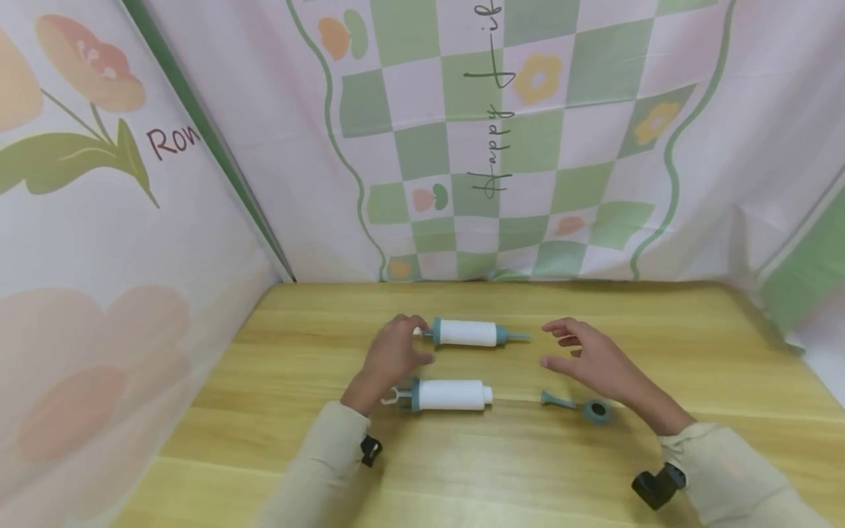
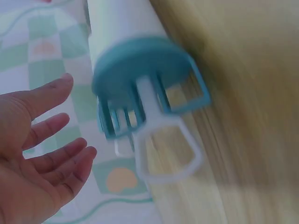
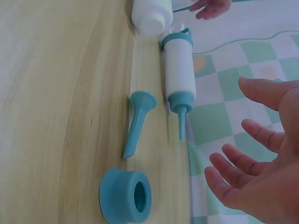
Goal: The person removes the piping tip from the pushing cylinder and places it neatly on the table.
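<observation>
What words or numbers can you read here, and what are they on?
"Ron": on the left cloth; its end may be cut off at the edge.
"Happy": sideways on the back cloth; the writing above it isn't clear enough to read.
Farther white tube and nearer white tube: no writing I can see.
No readable numbers.

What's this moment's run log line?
left hand: empty, beside far tube | right hand: empty, above table | near tube: bare-ended | loose nozzle, ring: on table
</observation>
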Available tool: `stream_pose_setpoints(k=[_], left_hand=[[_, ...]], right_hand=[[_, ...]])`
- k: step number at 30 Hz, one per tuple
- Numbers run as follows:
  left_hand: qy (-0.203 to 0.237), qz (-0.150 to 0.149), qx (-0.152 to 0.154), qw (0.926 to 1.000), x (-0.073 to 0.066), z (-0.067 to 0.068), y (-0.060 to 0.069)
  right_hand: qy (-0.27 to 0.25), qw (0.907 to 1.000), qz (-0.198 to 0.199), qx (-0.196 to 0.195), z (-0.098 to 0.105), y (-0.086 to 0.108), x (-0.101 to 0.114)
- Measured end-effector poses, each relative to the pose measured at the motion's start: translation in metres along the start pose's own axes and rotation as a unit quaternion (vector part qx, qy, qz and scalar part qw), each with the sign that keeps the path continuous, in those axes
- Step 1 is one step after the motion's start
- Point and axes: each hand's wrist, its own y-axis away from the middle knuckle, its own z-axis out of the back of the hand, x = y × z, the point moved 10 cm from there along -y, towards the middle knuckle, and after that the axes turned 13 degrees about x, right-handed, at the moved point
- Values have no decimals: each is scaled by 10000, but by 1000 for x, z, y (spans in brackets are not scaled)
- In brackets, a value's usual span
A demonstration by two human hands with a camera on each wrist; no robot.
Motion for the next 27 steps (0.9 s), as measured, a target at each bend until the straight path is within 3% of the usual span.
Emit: stream_pose_setpoints(k=[7,12,15,22,27], left_hand=[[721,-156,8,9973,21,12,-12],[1431,-470,282,9882,43,14,-27],[1959,-535,454,9781,57,12,-35],[2910,-333,836,9525,78,-1,-47],[3054,-319,1098,9453,79,-10,-55]], right_hand=[[-600,9978,-254,159,8,-7,-17],[-1329,9895,-472,315,5,-15,-29],[-1944,9790,-474,394,-2,-20,-36],[-3232,9422,-704,538,-25,-32,-50],[-3644,9258,-734,691,-34,-40,-48]])
